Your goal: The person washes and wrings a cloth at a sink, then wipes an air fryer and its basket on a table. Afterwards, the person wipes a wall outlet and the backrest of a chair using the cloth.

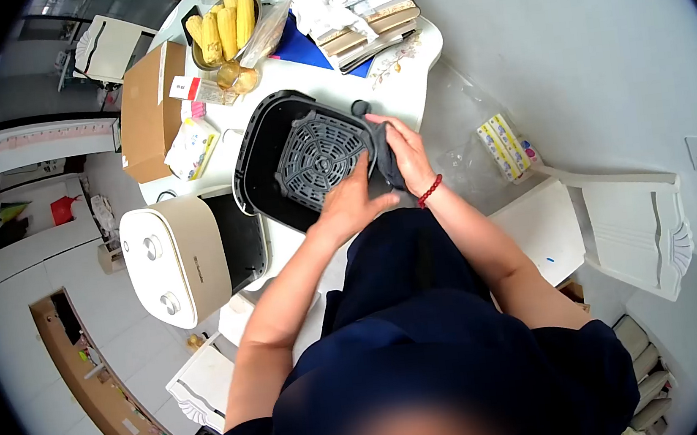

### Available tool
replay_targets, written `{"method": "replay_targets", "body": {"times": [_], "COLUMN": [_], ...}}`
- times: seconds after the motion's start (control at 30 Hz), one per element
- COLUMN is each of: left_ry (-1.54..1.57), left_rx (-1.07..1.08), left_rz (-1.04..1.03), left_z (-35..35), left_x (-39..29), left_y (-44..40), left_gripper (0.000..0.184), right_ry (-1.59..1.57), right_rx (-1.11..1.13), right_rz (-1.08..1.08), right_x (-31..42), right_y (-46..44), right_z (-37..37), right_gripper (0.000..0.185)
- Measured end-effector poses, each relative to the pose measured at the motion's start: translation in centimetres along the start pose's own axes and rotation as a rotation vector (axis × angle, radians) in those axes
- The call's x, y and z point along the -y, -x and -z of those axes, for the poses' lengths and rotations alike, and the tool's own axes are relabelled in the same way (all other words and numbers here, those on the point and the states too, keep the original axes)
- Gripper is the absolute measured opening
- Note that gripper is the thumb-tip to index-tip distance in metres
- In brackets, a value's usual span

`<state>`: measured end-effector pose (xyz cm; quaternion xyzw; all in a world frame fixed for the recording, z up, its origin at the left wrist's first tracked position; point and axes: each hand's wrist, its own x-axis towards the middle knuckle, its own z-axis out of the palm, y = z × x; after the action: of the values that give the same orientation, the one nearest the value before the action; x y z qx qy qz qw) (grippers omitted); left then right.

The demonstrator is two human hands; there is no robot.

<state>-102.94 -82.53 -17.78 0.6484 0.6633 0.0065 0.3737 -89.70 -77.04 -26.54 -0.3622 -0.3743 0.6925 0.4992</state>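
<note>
Here's the black basket [259, 176], tilted at the desk's near edge, its grey slotted rack [324, 162] facing up; how much of it the desk [414, 85] carries, I can't tell. The left hand [354, 202] comes in at five o'clock, fingers spread, nothing gripped, fingertips over the near side of the rack; contact there is hard to judge. At three o'clock the right hand [410, 158] has its fingers closed on a dark grey cloth [385, 158], right by the basket's rim. Eight o'clock, just beside: the cream air fryer [199, 250], its cavity toward the basket. Ten o'clock, a cardboard box [147, 120]; eleven, corn [227, 31] in a bowl. A strip of white desk shows toward one o'clock, then stacked books [371, 32] near the corner. Beyond the edge at four, a white chair [630, 230], well apart.
</note>
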Motion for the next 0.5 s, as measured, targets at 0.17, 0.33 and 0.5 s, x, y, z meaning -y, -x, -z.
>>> {"method": "replay_targets", "body": {"times": [0.17,0.33,0.5], "left_ry": [-0.115,-0.141,-0.23], "left_rx": [-0.213,-0.14,-0.078], "left_rz": [-0.048,-0.139,-0.338], "left_z": [-3.2,-2.5,-1.9], "left_x": [1.2,2.2,6.1], "left_y": [-1.6,-0.6,1.2], "left_gripper": [0.042,0.037,0.039], "right_ry": [-0.004,0.221,0.468], "right_rx": [0.376,0.503,0.21], "right_rz": [-0.014,-0.231,-0.069], "right_x": [1.4,-4.8,-4.6], "right_y": [-5.0,-11.1,-4.8], "right_z": [-0.5,0.0,1.3], "right_gripper": [0.035,0.037,0.032]}}
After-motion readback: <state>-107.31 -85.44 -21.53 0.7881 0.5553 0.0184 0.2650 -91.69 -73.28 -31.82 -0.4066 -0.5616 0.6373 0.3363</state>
